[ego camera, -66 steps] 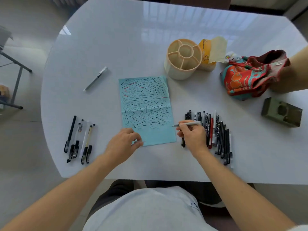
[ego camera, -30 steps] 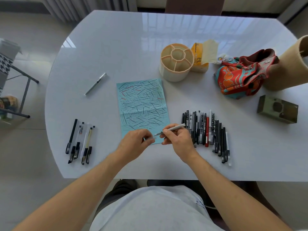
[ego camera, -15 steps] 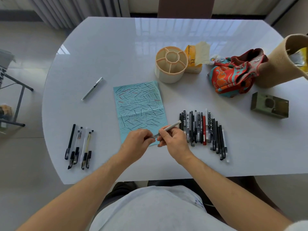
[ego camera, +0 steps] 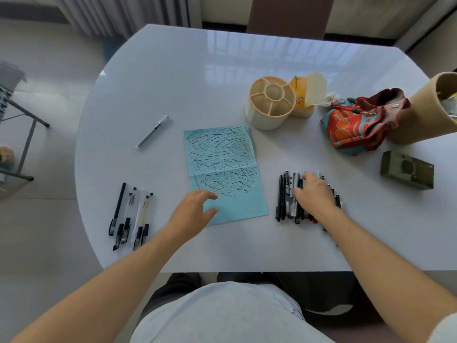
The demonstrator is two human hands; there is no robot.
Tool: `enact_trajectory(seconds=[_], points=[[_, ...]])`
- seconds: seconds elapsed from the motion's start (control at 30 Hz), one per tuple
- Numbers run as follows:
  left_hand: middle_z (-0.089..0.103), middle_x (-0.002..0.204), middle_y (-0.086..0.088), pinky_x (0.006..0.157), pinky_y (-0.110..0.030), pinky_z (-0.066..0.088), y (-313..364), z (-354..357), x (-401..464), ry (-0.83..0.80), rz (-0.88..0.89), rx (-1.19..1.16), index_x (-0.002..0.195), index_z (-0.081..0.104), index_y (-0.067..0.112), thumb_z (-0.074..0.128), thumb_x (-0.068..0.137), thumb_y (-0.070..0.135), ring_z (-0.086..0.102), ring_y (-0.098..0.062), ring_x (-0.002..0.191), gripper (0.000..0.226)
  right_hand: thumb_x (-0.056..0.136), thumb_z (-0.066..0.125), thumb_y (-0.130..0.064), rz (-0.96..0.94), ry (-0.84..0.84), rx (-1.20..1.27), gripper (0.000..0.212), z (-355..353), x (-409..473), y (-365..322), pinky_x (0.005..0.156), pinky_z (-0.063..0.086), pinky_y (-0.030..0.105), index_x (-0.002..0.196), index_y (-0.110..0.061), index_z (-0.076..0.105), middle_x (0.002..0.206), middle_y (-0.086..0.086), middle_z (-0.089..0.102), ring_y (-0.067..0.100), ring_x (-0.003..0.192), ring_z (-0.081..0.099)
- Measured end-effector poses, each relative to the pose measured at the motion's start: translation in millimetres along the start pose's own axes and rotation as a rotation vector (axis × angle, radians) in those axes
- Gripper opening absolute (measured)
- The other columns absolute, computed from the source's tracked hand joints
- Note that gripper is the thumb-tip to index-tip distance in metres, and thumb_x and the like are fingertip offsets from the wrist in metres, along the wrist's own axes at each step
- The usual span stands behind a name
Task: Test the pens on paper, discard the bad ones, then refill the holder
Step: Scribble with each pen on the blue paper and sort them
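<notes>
**Pens sorted, holder waits to be filled**

Pens (ego camera: 289, 201) lie in a tight row on the near right of the white tabletop (ego camera: 173, 78), where the right hand (ego camera: 315, 193) rests on top of them, fingers spread and fairly straight, gripping nothing that can be seen. The left hand (ego camera: 195, 209) hovers over the near left corner of the blue paper (ego camera: 222, 169), fingers loose and apart, empty. The sheet, at centre, is crowded with black and red test strokes, which suggests the testing step is largely done and the sorting is in hand.

A smaller group of pens (ego camera: 128, 214) sits well apart at the near left, and a single pen (ego camera: 153, 131) lies alone at the far left; which pile counts as rejects cannot be told. The cream holder (ego camera: 270, 105), its compartments empty, stands just beyond the paper's far right corner.

The next move likely calls for gathering the row under the right hand into a bundle and carrying it to the holder, upright, without scattering loose pens. Little blocks that path. A yellow pack (ego camera: 303, 100) touches the holder's right side; a patterned cloth (ego camera: 356, 125), a tan tube (ego camera: 430, 107) and a green box (ego camera: 406, 173) sit farther right.
</notes>
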State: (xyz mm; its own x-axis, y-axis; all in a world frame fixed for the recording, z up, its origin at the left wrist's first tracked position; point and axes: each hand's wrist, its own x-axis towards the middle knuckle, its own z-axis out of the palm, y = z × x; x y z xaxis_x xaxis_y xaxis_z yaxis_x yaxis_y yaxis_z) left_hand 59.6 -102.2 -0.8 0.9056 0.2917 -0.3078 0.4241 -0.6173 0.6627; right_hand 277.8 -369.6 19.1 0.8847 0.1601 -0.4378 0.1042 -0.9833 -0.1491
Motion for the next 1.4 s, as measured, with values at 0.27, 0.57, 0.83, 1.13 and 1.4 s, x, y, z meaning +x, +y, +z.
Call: enact_trajectory(seconds=[0.27,0.57,0.83,1.13,1.4], points=[[0.041,0.149,-0.002,0.110,-0.040,0.036,-41.7,-7.7,-9.4,-0.082,0.117,0.290,0.127,0.061,0.019,0.058,0.091,0.022,0.032,-0.024,0.141,0.036,0.093,0.064,-0.021,-0.458,-0.002,0.212,0.033,19.0,3.6,-167.9,0.087,0.044,0.028,0.124,-0.015,0.067,0.115,0.004,0.069,0.016,0.094,0.059],[0.032,0.160,-0.004,0.114,-0.045,0.031,-57.2,-10.1,-13.1,-0.075,0.182,0.279,0.129,0.060,0.021,0.052,0.092,0.013,0.024,-0.024,0.149,0.039,0.092,0.042,-0.002,-0.933,-0.039,-0.286,0.055,69.5,33.4,-373.0,0.108,0.042,0.049,0.146,-0.015,0.045,0.156,0.011,0.035,0.034,0.144,0.027],[0.030,0.161,-0.005,0.118,-0.043,0.027,-59.8,-11.3,-14.9,-0.101,0.169,0.255,0.129,0.059,0.018,0.052,0.095,0.027,0.020,-0.023,0.151,0.037,0.090,0.042,0.008,-1.126,0.187,-0.605,0.029,81.7,26.6,-392.4,0.079,0.045,0.046,0.112,0.000,0.060,0.116,0.021,0.059,0.039,0.112,0.051],[0.065,0.121,0.007,0.091,-0.033,0.046,-36.0,-28.9,-3.0,0.007,-0.022,-0.041,0.110,0.065,0.025,0.056,0.096,0.033,0.058,-0.016,0.117,0.018,0.081,0.060,-0.010,-0.550,-0.116,0.753,0.007,7.5,-2.3,-285.5,0.061,0.056,0.031,0.087,-0.015,0.058,0.082,0.015,0.068,0.019,0.062,0.061],[0.070,0.085,0.014,0.070,-0.033,0.056,22.9,-13.5,-0.2,-0.284,0.006,-0.226,0.101,0.054,0.040,0.051,0.097,0.046,0.066,0.000,0.069,0.008,0.106,0.048,-0.015,-0.110,-0.551,1.318,0.023,37.6,-67.4,-112.6,0.069,0.058,0.040,0.094,-0.003,0.063,0.089,0.025,0.071,0.031,0.071,0.068]])
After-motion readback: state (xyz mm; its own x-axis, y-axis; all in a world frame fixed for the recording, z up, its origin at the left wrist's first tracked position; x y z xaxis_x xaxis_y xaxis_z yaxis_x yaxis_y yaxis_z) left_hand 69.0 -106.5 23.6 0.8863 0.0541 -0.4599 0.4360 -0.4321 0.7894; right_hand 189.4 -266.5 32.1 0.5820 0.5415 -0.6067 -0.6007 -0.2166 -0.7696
